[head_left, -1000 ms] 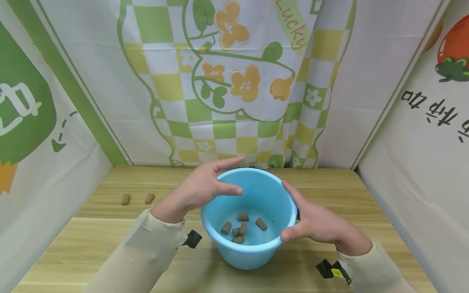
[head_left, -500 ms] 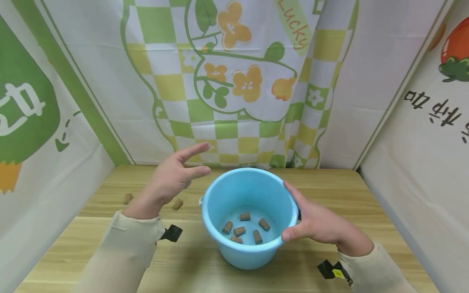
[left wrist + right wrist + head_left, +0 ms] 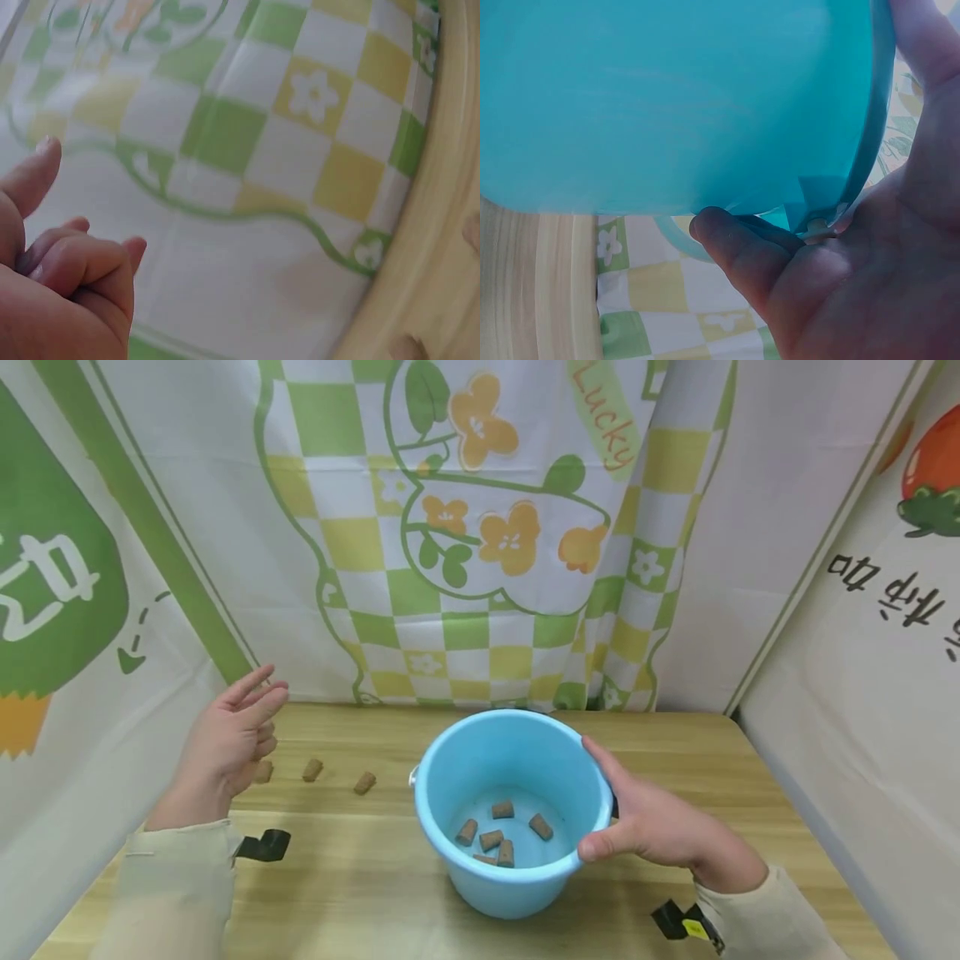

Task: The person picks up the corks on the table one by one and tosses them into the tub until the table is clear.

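A light blue bucket (image 3: 510,893) stands on the wooden table, with several brown corks (image 3: 541,827) lying scattered on its bottom. My right hand (image 3: 652,822) grips the bucket's right side, thumb over the rim and fingers along the outer wall; in the right wrist view its fingertips (image 3: 716,229) press that wall. At the far left, my left hand (image 3: 221,752) is raised over the table, holding nothing visible, index finger extended and the others partly bent. Close to its right, three corks (image 3: 312,769) lie in a loose row, the leftmost partly hidden by the hand.
The wooden table (image 3: 360,877) ends at a back wall hung with a checked, flowered cloth (image 3: 465,627). Printed white side panels (image 3: 847,710) close in both sides. A metal handle joint (image 3: 412,777) sticks out at the bucket's left rim.
My left hand has moved left from over the bucket to the table's left end, uncovering a cork. One cork in the bucket has rolled across the bottom. The right hand keeps its hold.
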A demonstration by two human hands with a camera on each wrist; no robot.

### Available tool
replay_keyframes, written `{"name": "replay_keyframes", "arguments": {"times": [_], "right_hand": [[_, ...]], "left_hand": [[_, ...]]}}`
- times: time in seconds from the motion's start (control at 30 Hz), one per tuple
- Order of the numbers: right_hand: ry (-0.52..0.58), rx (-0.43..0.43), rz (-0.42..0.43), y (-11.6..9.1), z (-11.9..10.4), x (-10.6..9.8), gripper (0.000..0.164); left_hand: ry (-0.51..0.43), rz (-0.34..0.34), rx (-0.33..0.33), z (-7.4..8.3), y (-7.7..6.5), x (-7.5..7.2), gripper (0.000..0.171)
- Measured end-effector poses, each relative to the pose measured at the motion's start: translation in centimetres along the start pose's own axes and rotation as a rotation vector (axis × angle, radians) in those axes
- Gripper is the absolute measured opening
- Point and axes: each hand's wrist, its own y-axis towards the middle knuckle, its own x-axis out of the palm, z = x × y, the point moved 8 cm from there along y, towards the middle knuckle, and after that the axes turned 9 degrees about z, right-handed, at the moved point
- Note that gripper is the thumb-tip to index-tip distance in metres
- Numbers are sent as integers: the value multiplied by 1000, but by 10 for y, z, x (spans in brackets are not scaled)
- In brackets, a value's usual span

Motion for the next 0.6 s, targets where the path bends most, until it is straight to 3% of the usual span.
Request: {"name": "replay_keyframes", "arguments": {"times": [0.17, 0.33, 0.43, 0.6], "right_hand": [[-6, 11, 8, -1, 1, -1, 128], [-22, 1, 17, -1, 2, -2, 129], [-23, 0, 16, 0, 2, -1, 128], [-4, -13, 5, 1, 1, 1, 127]], "left_hand": [[-60, 174, -110, -18, 2, -55, 82], [25, 334, -260, -45, 0, -96, 94], [77, 368, -347, -65, -2, -115, 98], [151, 353, -442, -100, -4, -140, 99]]}}
